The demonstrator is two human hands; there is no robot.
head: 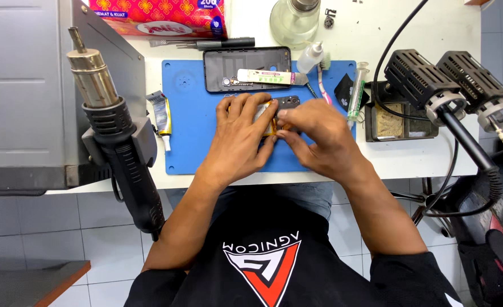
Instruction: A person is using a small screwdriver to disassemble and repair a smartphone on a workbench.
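Both bare forearms reach forward and converge, wrists angled inward. The left hand (241,132) lies palm down, fingers spread and curled. The right hand (318,136) meets it, thumb and forefinger pinched together.

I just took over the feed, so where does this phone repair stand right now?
Done: the black back cover is off and lies on the blue mat. In hand: the left hand and right hand both grip the opened phone at its middle. Left: the cover is not yet refitted; the heat gun hangs unused.
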